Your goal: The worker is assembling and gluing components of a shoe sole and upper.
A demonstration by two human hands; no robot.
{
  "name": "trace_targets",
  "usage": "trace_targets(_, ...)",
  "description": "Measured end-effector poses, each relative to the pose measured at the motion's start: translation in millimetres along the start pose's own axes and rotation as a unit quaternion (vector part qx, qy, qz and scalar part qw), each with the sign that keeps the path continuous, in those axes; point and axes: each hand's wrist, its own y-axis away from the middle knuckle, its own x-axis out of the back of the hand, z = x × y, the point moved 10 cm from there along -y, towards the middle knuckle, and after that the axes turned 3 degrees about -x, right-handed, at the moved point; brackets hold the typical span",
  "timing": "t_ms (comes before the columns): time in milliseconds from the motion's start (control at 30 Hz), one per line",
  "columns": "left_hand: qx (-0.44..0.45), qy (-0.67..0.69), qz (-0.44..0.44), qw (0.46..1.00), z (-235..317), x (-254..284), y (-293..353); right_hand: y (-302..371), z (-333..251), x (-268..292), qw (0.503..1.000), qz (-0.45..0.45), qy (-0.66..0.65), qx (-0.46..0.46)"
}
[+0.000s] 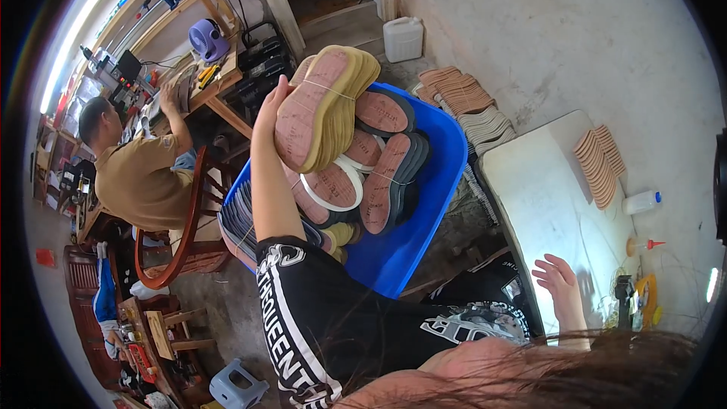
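Observation:
My left hand (273, 106) lies along the left side of a string-tied bundle of yellow-edged shoe soles (322, 110), gripping it; part of the fingers and the thumb are hidden by the bundle. The bundle leans over a blue plastic tub (443, 151) holding several more tied bundles, among them dark-edged soles (390, 182) and a white-edged one (333, 185). Grey-edged soles (244, 216) stand at the tub's left side. My right hand (559, 280) is held up near the white table (530, 174), fingers apart, with nothing in it.
Tan soles (597, 167), a white bottle with a blue cap (642, 202) and a red-tipped bottle (644, 245) are on the table. More soles (458, 95) are stacked behind the tub. At left, a person (140, 174) sits by a wooden chair (185, 235); a grey stool (237, 385) stands below.

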Motion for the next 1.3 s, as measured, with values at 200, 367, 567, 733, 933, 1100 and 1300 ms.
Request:
trace_targets(200, -0.065, -0.193, 0.052, 0.978, -0.5, -48.2, 21.1, -11.1, 6.2, -11.1, 1.000, -0.019, -0.008, 0.006)
trace_targets(367, -0.060, -0.241, 0.072, 0.966, 27.7, -77.1, 34.2, -12.9, -9.1, -39.8, 0.996, -0.077, 0.016, 0.028)
trace_targets(567, -0.034, -0.386, 0.162, 0.907, 25.3, -50.1, 22.5, -8.2, -17.1, -65.9, 0.991, -0.120, 0.037, 0.044)
trace_targets(733, -0.043, -0.473, 0.084, 0.876, 11.4, -107.5, -3.1, -16.4, 0.8, -41.8, 0.997, -0.074, 0.007, 0.015)
trace_targets(933, 0.024, -0.557, 0.073, 0.827, 12.4, -99.8, -24.2, -18.2, -10.1, -64.6, 0.993, -0.112, 0.011, 0.025)
trace_targets(1100, -0.125, -0.584, 0.084, 0.798, 24.8, -103.3, -37.4, -26.6, -8.2, -72.0, 0.993, -0.114, 0.015, 0.017)
trace_targets(1300, 0.031, -0.543, -0.008, 0.839, 12.3, -112.0, -49.6, -33.4, -9.7, -96.9, 0.989, -0.141, 0.041, 0.015)
